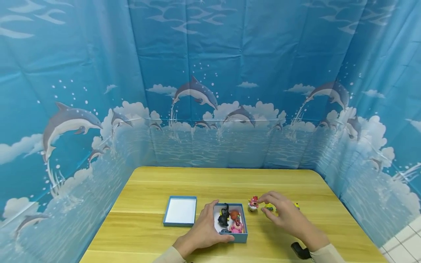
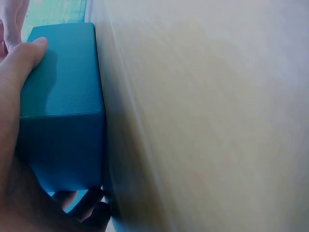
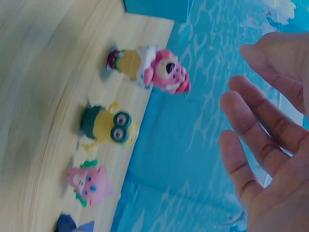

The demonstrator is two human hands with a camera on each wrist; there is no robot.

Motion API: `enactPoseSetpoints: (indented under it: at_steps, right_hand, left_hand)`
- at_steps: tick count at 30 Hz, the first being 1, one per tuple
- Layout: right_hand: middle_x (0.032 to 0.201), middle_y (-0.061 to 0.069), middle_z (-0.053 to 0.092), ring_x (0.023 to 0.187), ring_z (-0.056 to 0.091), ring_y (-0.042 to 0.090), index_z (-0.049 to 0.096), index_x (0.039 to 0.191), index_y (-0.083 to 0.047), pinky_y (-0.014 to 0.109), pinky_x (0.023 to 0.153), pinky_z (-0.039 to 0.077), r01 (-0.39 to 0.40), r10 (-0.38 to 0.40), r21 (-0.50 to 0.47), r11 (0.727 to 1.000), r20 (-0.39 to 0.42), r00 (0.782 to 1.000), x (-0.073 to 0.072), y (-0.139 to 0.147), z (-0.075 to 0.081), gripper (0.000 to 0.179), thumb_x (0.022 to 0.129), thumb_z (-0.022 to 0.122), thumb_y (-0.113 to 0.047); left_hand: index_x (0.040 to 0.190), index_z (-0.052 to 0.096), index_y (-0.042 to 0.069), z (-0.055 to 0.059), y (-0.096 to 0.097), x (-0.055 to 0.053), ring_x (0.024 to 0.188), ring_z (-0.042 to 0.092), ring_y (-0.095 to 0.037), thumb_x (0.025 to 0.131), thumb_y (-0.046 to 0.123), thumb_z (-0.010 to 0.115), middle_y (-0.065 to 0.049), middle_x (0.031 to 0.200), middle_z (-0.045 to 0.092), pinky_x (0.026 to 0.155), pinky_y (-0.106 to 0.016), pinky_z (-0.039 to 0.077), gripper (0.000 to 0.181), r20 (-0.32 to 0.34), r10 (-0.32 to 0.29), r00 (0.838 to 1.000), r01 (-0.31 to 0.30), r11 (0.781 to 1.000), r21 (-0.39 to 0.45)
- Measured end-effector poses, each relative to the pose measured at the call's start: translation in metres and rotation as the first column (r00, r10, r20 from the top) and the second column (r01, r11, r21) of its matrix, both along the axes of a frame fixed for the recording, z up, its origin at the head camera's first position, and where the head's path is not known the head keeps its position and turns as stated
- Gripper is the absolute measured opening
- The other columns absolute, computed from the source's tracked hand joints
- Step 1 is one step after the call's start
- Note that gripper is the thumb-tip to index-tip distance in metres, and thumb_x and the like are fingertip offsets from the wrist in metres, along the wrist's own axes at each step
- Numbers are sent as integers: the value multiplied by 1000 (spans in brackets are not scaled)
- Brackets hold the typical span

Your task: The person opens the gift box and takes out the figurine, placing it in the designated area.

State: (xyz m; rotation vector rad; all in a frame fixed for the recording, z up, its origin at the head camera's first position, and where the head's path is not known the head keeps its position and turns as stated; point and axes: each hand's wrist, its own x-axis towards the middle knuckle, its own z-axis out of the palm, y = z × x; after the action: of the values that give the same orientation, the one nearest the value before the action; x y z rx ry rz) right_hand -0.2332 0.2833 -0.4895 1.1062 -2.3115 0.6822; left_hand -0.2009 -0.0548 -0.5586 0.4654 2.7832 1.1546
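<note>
My left hand [image 1: 206, 229] grips a blue open-topped box [image 1: 241, 238] from its left side, thumb along the front wall. In the left wrist view the box [image 2: 63, 87] sits flat on the table with fingers around its end. Inside lie a black figurine [image 1: 223, 216], a reddish-brown one [image 1: 235, 215], a pink one [image 1: 236, 228] and a grey one, partly hidden. My right hand [image 1: 287, 216] hovers with parted, slightly bent fingers, holding nothing. Near it stand a pink bear figurine [image 3: 166, 72] and a yellow Minion figurine [image 3: 113, 124], both apart from the fingers in the right wrist view.
A shallow blue lid [image 1: 180, 210] with a white inside lies left of the box. A pink figurine with green parts [image 3: 89, 183] and a dark blue one [image 3: 67, 223], cut off by the frame, stand beyond the Minion. A dolphin-print curtain [image 1: 210, 146] surrounds the wooden table [image 1: 144, 204].
</note>
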Motion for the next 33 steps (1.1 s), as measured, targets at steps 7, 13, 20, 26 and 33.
enactPoseSetpoints:
  at_steps: [7, 13, 20, 26, 33]
  right_hand:
    - [118, 0, 81, 101, 79, 14, 81, 124, -21, 30, 86, 68, -51, 49, 37, 998, 45, 998, 1, -17, 0, 43, 92, 95, 5]
    - [123, -1, 80, 102, 76, 8, 80, 128, -20, 33, 85, 68, -63, 55, 109, 992, 76, 996, 1, -30, 1, 37, 99, 92, -3]
    - [132, 0, 80, 108, 77, 11, 80, 135, -17, 37, 91, 68, -75, 42, 191, 979, 171, 984, -3, -42, 4, 36, 102, 91, -9]
    - [131, 3, 80, 112, 79, 19, 80, 136, -21, 40, 94, 68, -141, 96, 219, 966, 203, 974, -9, -53, 6, 38, 101, 93, -12]
    - [130, 3, 79, 113, 79, 21, 80, 138, -20, 42, 98, 68, -196, 127, 254, 947, 263, 956, -13, -66, 7, 37, 103, 91, -14]
  left_hand:
    - [185, 21, 18, -3, 2, 1, 158, 56, -40, 82, 80, 95, -17, 178, 45, 123, -69, 55, 141, 2, -3, 1000, 3, 1000, 0]
    - [186, 20, 17, -4, 1, 0, 157, 56, -41, 82, 81, 94, -20, 178, 44, 123, -68, 55, 142, -2, -14, 1000, 14, 1000, -1]
    - [186, 20, 17, -2, -2, -4, 161, 54, -43, 85, 83, 91, -22, 181, 40, 122, -71, 54, 140, 0, -25, 1000, 25, 1000, -8]
    - [186, 20, 15, -1, -3, -6, 161, 53, -43, 86, 83, 90, -22, 181, 40, 123, -70, 53, 140, -2, -34, 999, 34, 999, -6]
    - [186, 19, 16, -1, -4, -6, 160, 53, -41, 86, 84, 89, -22, 180, 41, 123, -70, 54, 140, -2, -33, 999, 33, 999, -16]
